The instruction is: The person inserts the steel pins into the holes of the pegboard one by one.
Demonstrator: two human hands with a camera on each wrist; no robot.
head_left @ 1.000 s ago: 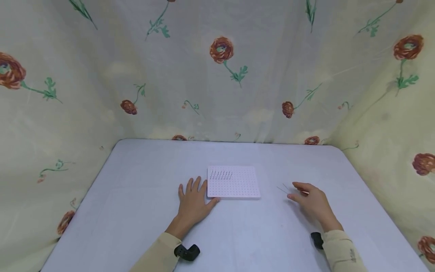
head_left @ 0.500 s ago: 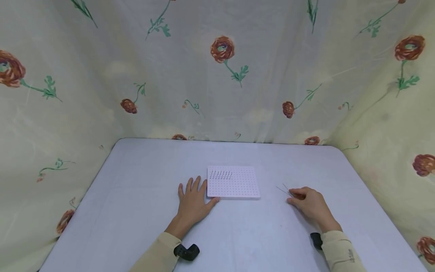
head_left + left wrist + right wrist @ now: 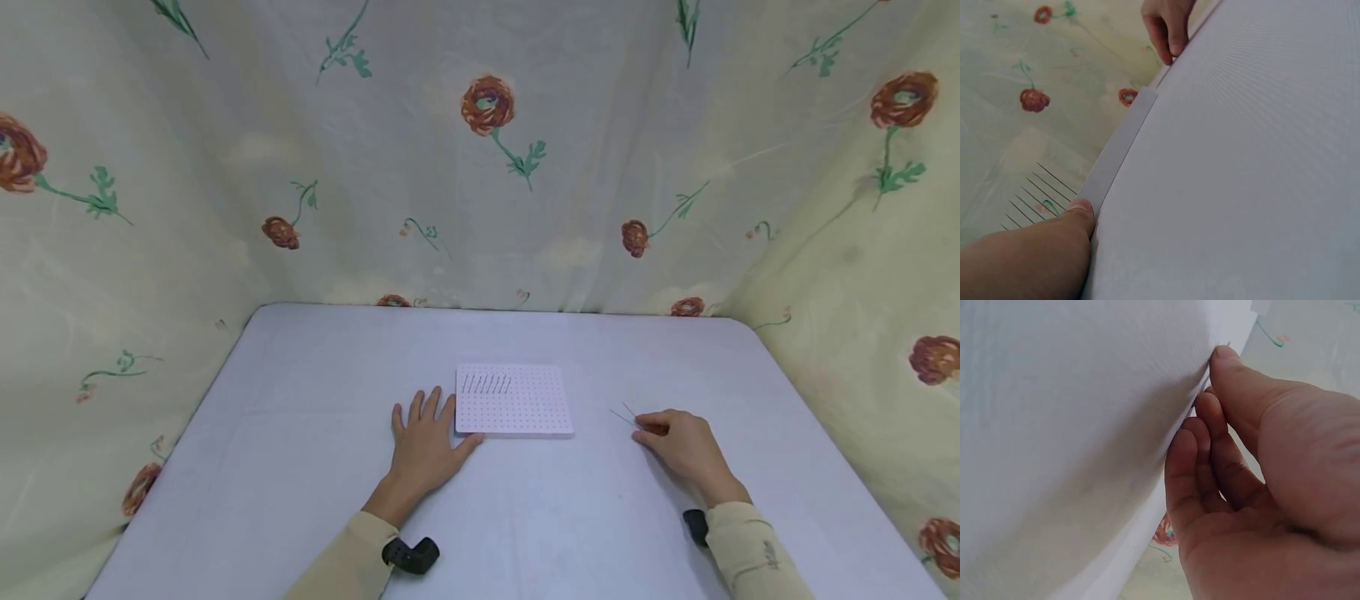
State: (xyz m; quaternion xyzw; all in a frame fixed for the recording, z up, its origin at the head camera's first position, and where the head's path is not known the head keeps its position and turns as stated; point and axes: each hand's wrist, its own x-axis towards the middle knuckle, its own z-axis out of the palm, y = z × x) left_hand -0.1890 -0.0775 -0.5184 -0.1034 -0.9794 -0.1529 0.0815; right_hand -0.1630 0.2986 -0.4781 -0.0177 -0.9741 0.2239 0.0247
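A white pegboard [image 3: 525,408] lies flat mid-table with a short row of thin metal pins [image 3: 487,384] standing along its far left. My left hand [image 3: 425,442] rests flat on the table, and its thumb [image 3: 1079,212] touches the pegboard's edge [image 3: 1116,156]. My right hand [image 3: 678,442] is to the right of the board, fingers curled down onto the table. Its thumb and fingertips [image 3: 1210,387] pinch at several loose pins [image 3: 624,412] lying there. The pinched pin itself is mostly hidden.
The table [image 3: 300,467] has a pale lilac-white cover. Floral cloth [image 3: 487,167] hangs close around its back and both sides. Black wrist mounts [image 3: 411,554] sit at both sleeves.
My right hand has dropped and curled its fingers onto the loose pins. The left hand and the pegboard have stayed put.
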